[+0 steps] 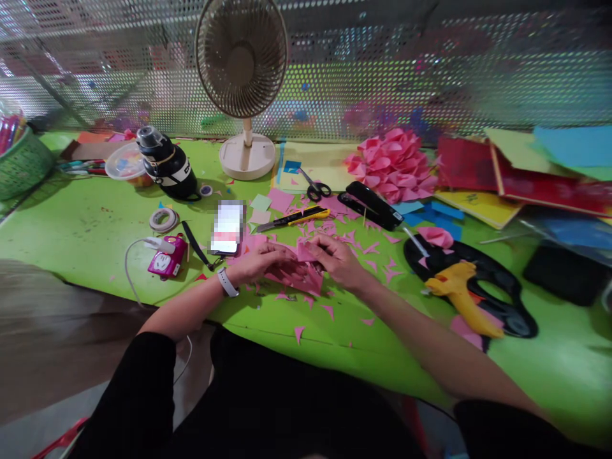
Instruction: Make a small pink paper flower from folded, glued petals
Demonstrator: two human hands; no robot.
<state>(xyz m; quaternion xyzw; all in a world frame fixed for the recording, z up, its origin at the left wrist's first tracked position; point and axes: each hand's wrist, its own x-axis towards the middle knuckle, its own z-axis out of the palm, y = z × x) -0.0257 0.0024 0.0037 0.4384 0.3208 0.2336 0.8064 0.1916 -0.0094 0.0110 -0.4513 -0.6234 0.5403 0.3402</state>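
Pinched between the thumb and fingers of my right hand [333, 260] is a small pink paper piece [305, 251], which looks folded or curled. My left hand [268, 260], with a white watch band on the wrist, meets it from the other side, its fingers bent around pink paper; their tips are partly hidden. Beneath both hands lies a larger pink paper sheet [313, 280] among pink scraps [327, 311]. Just beyond them rests a yellow and black utility knife [296, 218]. A black stapler [375, 203] and black-handled scissors [317, 188] lie farther back.
At right, a yellow glue gun [459, 290] sits on a black tray [509, 312]. Pink paper petals [394, 164] are heaped behind. A lit phone [227, 226], pink power adapter [167, 257], tape roll [163, 219], black bottle [169, 169] and fan [246, 156] stand or lie leftward.
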